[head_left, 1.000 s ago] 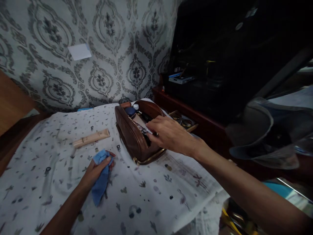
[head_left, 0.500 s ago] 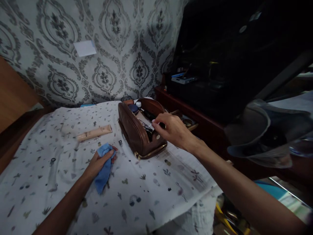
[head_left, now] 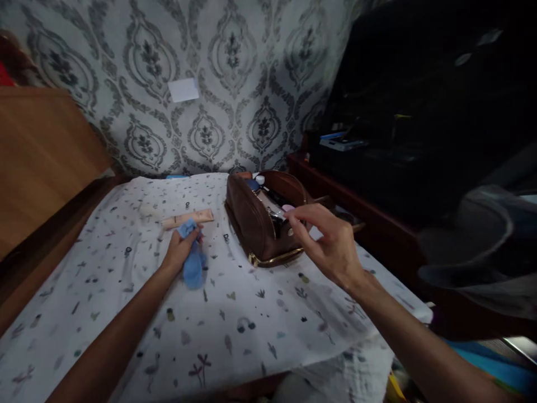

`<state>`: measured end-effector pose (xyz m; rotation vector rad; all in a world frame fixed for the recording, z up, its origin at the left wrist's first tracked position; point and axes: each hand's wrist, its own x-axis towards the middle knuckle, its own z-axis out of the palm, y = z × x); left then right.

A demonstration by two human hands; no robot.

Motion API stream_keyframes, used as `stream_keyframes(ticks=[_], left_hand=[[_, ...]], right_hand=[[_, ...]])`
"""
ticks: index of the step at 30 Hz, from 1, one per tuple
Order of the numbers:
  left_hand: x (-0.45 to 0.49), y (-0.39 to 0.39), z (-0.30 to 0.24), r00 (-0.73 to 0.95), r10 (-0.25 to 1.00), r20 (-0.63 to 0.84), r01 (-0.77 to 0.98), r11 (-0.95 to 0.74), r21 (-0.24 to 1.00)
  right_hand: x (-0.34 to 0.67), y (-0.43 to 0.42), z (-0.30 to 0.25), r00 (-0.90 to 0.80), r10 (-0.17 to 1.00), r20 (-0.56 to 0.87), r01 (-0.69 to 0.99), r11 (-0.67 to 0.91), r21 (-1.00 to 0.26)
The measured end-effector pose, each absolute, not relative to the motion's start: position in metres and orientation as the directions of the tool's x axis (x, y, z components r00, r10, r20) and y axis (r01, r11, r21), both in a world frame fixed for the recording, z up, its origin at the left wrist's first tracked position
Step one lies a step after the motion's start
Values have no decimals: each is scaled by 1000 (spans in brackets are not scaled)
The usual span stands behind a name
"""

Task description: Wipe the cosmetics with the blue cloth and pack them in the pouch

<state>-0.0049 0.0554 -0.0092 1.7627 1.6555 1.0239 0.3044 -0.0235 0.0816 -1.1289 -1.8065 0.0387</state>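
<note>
A cloth-draped counter [head_left: 235,344] fills most of what I see from here; rucked up by a dragging forearm, its covering could shift everything on it. The brown zip-up toiletry bag [head_left: 251,210] stands upright and open on it, towards the back; a hard tug at one item could tip it or snag something on the zip. At its near right end is the person's right hand [head_left: 331,240], thumb and forefinger drawn nearly together — I can't tell whether anything is pinched between them. The left hand [head_left: 180,246] has its grip closed around a crumpled blue cloth [head_left: 193,271]. The beige squeeze tube [head_left: 198,216] lies just beyond that hand, so a careless sweep might knock it aside. Smallest, a pink round item [head_left: 288,207] shows by the right fingertips — a loose pinch there could let it slip deeper.
</note>
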Motion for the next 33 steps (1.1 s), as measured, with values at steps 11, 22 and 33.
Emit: stream_keyframes(ticks=[11, 22, 33], left_hand=[[-69, 123, 3, 87, 987, 132, 974, -112, 197], [-67, 111, 25, 47, 998, 48, 987, -54, 150], [-35, 17, 13, 206, 952, 228, 789, -299, 537]], right_hand=[[211, -26, 11, -428, 810, 400, 419, 570, -707], [122, 24, -14, -280, 956, -88, -112, -123, -986], [120, 22, -36, -367, 913, -180, -578, -375, -725]])
